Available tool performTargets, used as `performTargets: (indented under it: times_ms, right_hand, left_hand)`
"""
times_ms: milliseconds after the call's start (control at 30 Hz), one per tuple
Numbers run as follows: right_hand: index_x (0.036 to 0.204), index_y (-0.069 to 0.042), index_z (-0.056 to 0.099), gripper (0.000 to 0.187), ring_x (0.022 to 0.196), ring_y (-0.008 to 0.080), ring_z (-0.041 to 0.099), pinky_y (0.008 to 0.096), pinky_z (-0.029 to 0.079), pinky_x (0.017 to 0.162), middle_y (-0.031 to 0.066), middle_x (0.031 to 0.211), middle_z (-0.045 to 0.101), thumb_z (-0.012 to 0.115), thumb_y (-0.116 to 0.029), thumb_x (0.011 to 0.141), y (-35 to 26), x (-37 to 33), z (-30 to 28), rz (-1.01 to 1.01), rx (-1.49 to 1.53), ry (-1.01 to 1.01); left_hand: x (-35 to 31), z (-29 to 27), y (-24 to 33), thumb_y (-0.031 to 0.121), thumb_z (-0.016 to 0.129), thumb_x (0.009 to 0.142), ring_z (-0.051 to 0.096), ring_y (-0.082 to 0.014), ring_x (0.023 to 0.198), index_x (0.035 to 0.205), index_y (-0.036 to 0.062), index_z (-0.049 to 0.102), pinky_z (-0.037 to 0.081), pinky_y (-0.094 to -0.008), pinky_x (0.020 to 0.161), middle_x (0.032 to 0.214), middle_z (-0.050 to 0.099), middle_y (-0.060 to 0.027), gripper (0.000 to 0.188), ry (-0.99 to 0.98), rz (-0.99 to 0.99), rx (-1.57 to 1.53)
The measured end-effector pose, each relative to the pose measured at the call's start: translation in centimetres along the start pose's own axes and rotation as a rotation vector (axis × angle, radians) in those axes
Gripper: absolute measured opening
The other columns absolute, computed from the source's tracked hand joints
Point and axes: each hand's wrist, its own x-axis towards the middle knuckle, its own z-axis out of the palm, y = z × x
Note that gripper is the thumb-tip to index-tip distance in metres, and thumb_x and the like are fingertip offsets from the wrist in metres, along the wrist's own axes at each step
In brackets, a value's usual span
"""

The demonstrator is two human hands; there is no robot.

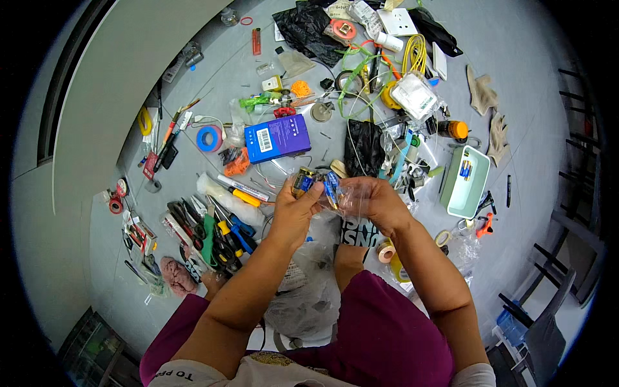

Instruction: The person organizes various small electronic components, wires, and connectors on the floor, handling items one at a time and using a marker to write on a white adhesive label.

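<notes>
Several blue-and-gold batteries are gathered between my hands, above the middle of the floor. My left hand is closed around some of them, its thumb pressed over them. My right hand is closed on a clear plastic bag beside the batteries. Whether some batteries lie inside the bag is hard to make out. Off to the right, a pale green tray holds a few more blue-and-gold batteries. Just beyond my left hand lies a blue-and-purple box.
Screwdrivers and pliers are heaped at the left by my foot. Tape, cables and black bags crowd the far side, with a yellow wire coil among them. Gloves lie at the far right. A crumpled clear bag is between my legs.
</notes>
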Motion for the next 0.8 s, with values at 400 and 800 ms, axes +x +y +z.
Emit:
performTargets:
  times_ms: [400,800]
  right_hand:
    - [0.106,0.001,0.061,0.037,0.072,0.0053,0.055,0.021,0.045,0.064,0.0007,0.083,0.064,0.073,-0.008,0.072,1.3,-0.2,2.3,-0.185,-0.222,0.161]
    - [0.078,-0.002,0.067,0.01,0.056,0.0039,0.046,0.0225,0.039,0.051,-0.0009,0.06,0.057,0.067,-0.012,0.077,2.2,-0.5,2.1,-0.176,-0.494,0.126]
  left_hand:
    - [-0.9,0.0,-1.0,0.017,0.059,0.088,0.06,-0.013,0.085,0.109,0.0057,0.047,0.052,-0.0299,0.073,0.097,0.06,-0.0048,0.026,0.002,-0.024,0.025]
    - [-1.1,0.4,0.7,-0.004,0.059,0.08,0.063,-0.0225,0.085,0.11,0.005,0.045,0.054,-0.0373,0.073,0.095,0.061,-0.0093,0.035,-0.042,-0.075,-0.056]
